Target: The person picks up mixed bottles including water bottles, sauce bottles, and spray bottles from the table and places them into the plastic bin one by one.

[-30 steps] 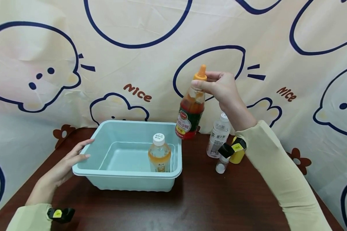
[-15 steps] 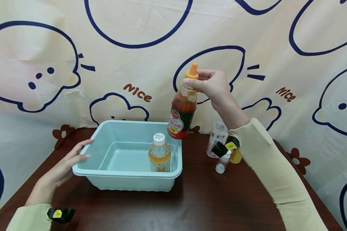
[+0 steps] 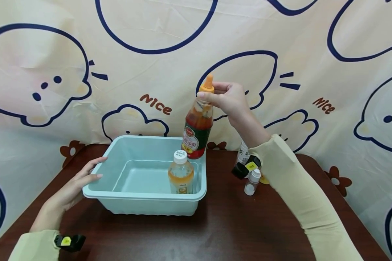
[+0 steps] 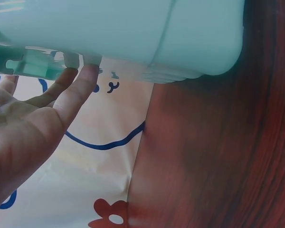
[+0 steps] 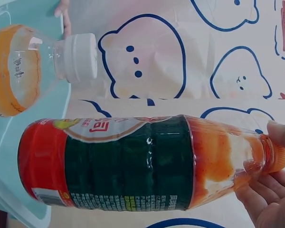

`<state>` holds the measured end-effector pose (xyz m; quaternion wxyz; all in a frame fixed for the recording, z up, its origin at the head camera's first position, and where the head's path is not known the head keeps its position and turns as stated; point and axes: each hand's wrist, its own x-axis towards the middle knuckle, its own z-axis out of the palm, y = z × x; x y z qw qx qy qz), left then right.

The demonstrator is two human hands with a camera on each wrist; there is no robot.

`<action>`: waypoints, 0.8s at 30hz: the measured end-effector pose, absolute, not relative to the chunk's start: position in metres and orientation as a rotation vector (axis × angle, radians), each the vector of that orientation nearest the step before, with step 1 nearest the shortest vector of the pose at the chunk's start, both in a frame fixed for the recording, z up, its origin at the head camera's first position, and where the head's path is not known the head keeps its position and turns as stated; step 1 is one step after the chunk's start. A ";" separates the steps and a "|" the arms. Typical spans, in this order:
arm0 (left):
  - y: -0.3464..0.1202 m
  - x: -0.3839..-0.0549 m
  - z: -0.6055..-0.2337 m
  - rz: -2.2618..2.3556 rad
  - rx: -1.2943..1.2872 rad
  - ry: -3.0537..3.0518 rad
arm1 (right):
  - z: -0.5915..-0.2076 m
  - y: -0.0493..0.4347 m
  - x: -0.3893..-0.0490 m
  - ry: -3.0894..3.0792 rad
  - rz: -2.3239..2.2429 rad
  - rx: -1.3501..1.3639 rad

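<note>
My right hand (image 3: 230, 101) pinches a ketchup bottle (image 3: 197, 132) at its neck, just under the pointed orange cap. The bottle hangs slightly tilted over the right back part of a pale blue plastic basin (image 3: 143, 196). In the right wrist view the ketchup bottle (image 5: 128, 164) shows its green label and red base. Standing in the basin's right side is a drink bottle (image 3: 181, 175) with a white cap and orange band. My left hand (image 3: 73, 186) holds the basin's left rim, with some fingers below the rim in the left wrist view.
Right of the basin stands a small clear bottle (image 3: 252, 182) with a white cap. Behind it, a larger labelled bottle (image 3: 243, 153) and a yellow item (image 3: 264, 179) are mostly hidden by my right arm. A patterned cloth (image 3: 170, 72) hangs behind the dark wooden table (image 3: 228, 224).
My right hand has carried the ketchup bottle leftward, from beside the basin's right edge to above its inside. The left hand and basin have stayed in place.
</note>
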<state>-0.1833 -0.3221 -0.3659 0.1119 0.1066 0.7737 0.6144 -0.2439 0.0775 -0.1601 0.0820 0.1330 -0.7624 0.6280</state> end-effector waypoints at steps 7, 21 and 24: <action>-0.322 -0.183 -0.366 1.811 0.321 2.269 | -0.167 0.071 -0.246 -2.275 1.884 0.427; -0.322 -0.183 -0.367 1.810 0.310 2.270 | -0.182 0.063 -0.252 -2.307 1.883 0.454; -0.322 -0.183 -0.367 1.815 0.317 2.267 | -0.185 0.062 -0.253 -2.320 1.871 0.449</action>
